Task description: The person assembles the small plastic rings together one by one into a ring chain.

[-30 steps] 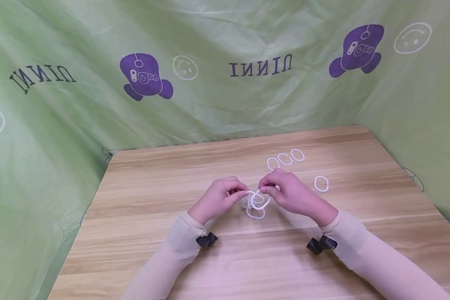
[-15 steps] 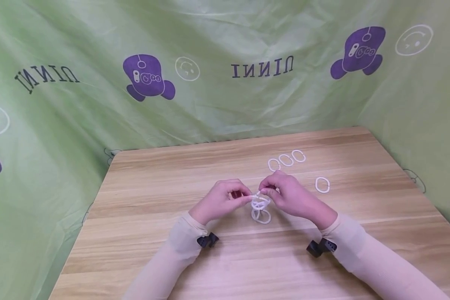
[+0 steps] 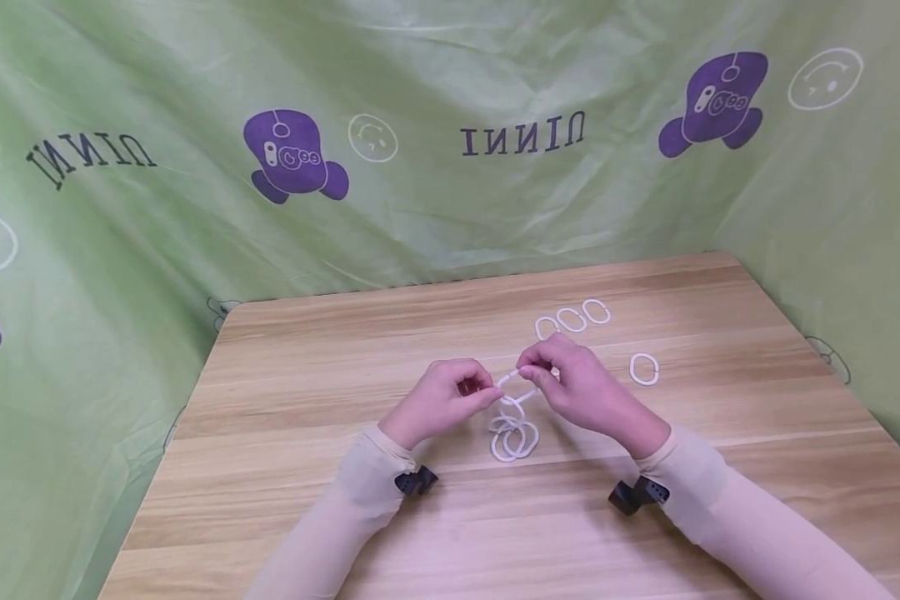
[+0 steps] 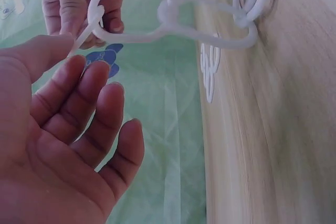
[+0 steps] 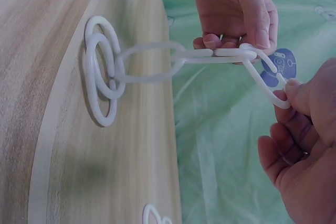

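Observation:
A chain of white oval plastic rings hangs between my two hands and ends in a small heap on the wooden table. My left hand [image 3: 446,400] pinches the top ring [image 5: 261,81] between thumb and forefinger, the other fingers loosely bent. On the far side of that same ring, the thumb and forefinger of my right hand [image 3: 588,396] grip it close to a small gap in its loop. Below, further linked rings [image 5: 152,80] stretch down towards the tabletop. The lowest rings [image 5: 90,80] of the chain lie overlapping on the wood.
Three loose white rings [image 3: 585,308] lie in a row towards the back of the table [image 3: 307,350], just beyond my right hand. Another single ring [image 3: 647,383] rests to the right. A green printed curtain [image 3: 420,225] surrounds the table's back and sides.
The bunched chain has come down and spread, with its lower rings now on the table below my hands. Both hands have stayed nearly in place.

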Available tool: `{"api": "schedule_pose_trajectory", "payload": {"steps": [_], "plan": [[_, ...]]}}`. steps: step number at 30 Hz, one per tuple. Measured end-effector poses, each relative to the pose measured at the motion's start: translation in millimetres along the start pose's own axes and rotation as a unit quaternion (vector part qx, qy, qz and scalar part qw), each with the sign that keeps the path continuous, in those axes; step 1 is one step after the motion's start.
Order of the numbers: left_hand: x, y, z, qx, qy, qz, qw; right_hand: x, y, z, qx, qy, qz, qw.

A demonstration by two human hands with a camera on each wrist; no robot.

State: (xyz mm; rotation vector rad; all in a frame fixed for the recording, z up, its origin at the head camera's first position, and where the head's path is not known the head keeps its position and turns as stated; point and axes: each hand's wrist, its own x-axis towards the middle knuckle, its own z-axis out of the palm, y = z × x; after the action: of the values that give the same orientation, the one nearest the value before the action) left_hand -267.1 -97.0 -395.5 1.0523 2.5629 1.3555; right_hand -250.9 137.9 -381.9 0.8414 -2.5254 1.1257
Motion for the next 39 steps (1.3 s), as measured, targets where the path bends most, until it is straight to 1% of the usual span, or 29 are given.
{"api": "schedule_pose_trajectory", "payload": {"steps": [7,12,17,22,26,29,34,39], "plan": [[0.3,0.0,-1.6,-0.003,0.002,0.001,1.0000,-0.3,-2,1,0.009,0.025,0.000,0.9996],[-0.3,-1.6,-1.9,-0.008,0.011,0.003,0.9999,-2.2,-3,4,0.021,0.034,0.008,0.9992],[-1.6,-3.0,-4.2,-0.005,0.028,-0.003,0.9996,-4.4,-4,7,0.025,0.024,0.020,0.9992],[-1.3,-2.9,-6.4,-0.008,0.044,0.004,0.9990,-7.6,1,4,0.021,0.003,0.037,0.9991],[-0.5,-3.6,-7.0,-0.011,0.044,0.005,0.9990,-12.3,16,-5,0.014,-0.002,0.063,0.9979],[-0.2,-4.2,-7.4,-0.011,0.046,0.003,0.9989,-16.3,33,-14,0.004,0.000,0.098,0.9951],[-0.2,-4.3,-8.3,-0.013,0.049,0.001,0.9987,-22.9,62,-27,-0.030,-0.001,0.159,0.9868],[-0.1,-4.5,-8.6,-0.013,0.049,-0.002,0.9987,-28.3,91,-44,-0.066,0.001,0.184,0.9807]]}}
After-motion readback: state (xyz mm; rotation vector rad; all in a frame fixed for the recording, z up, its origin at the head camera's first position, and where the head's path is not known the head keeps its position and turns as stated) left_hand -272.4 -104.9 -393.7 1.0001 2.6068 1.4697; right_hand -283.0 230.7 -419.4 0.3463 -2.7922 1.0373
